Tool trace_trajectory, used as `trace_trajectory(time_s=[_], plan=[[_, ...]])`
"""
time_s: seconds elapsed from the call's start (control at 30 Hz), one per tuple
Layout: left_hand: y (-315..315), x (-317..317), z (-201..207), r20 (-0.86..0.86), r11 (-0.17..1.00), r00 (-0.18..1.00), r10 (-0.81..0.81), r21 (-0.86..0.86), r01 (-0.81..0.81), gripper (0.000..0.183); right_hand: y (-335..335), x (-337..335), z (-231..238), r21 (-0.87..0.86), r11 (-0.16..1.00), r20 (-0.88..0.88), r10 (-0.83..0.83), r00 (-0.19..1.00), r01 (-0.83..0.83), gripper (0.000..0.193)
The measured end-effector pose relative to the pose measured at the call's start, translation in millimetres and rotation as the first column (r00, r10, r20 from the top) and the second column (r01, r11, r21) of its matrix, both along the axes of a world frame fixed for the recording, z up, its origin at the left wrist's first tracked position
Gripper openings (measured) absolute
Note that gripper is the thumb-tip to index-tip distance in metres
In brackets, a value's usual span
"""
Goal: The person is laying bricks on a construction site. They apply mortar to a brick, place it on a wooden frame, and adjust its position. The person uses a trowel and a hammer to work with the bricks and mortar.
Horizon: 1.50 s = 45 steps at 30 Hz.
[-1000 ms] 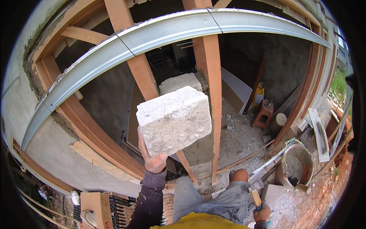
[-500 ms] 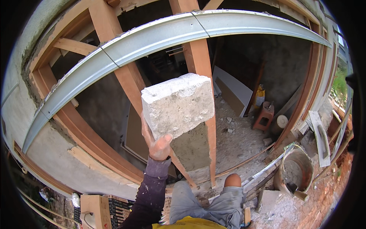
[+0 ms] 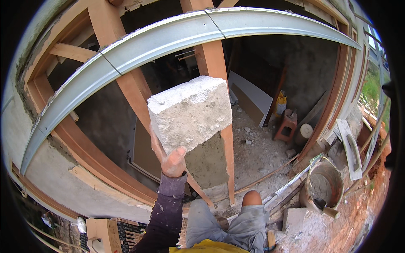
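Observation:
A rough, pale grey block (image 3: 192,116), apparently concrete, is held up in front of me, tilted with its right end higher. My left hand (image 3: 173,162) grips its lower left corner, the thumb on the near face and the other fingers partly hidden along the side and behind. Above and beyond the block, a galvanized metal channel (image 3: 162,51) runs across wooden posts, bound by dark ties. Behind the block stands a wooden post (image 3: 214,61). My right hand does not show.
At the right sits a mortar bucket (image 3: 307,192) with a tool in it, beside a long float (image 3: 349,145). A grey block (image 3: 294,220) lies near my knee. Inside the opening are a reddish stool (image 3: 287,125) and leaning boards (image 3: 253,97). A cardboard box (image 3: 103,236) stands lower left.
The view has shifted a little, so the block and surroundings appear slightly farther left. My left hand keeps the same grip on the block.

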<state>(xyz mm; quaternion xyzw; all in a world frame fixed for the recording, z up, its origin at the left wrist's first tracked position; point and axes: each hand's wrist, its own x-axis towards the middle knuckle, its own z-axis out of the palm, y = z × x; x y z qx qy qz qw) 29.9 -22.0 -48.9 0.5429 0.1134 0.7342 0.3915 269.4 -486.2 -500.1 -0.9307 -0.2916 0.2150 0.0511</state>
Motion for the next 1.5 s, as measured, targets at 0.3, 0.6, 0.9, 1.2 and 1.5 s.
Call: trace_trajectory(time_s=[0.3, 0.6, 0.9, 1.2, 1.5], plan=[[-3.1, -5.6, 4.0, 0.034, 1.000, 0.999, 0.025, 0.013, -0.026, 0.112, 26.2, 26.5, 33.9, -0.138, 0.969, -0.036, 0.200, 0.979, -0.203, 0.059], [-1.3, -7.7, 14.9, 0.024, 0.999, 0.999, 0.021, 0.025, -0.022, 0.112, 290.0, -4.8, 319.2, 0.993, 0.103, -0.109, 0.577, 0.809, 0.060, 0.091], [-6.3, -19.5, 25.6, -0.045, 0.996, 0.998, 0.054, 0.075, -0.051, 0.108, 425.8, -90.7, 458.3, 0.921, -0.277, 0.075, 0.814, 0.575, 0.272, 0.088], [-1.9, -41.5, 41.6, -0.315, 0.794, 0.734, 0.602, 0.332, -0.509, 0.084, 444.6, -92.6, 469.4, 0.869, -0.414, 0.135, 0.725, 0.675, 0.270, 0.067], [8.8, -37.8, 32.9, -0.298, 0.654, 0.583, 0.756, 0.376, -0.656, 0.068, 466.9, -98.2, 462.1, 0.863, -0.431, 0.161, 0.729, 0.665, 0.264, 0.062]])
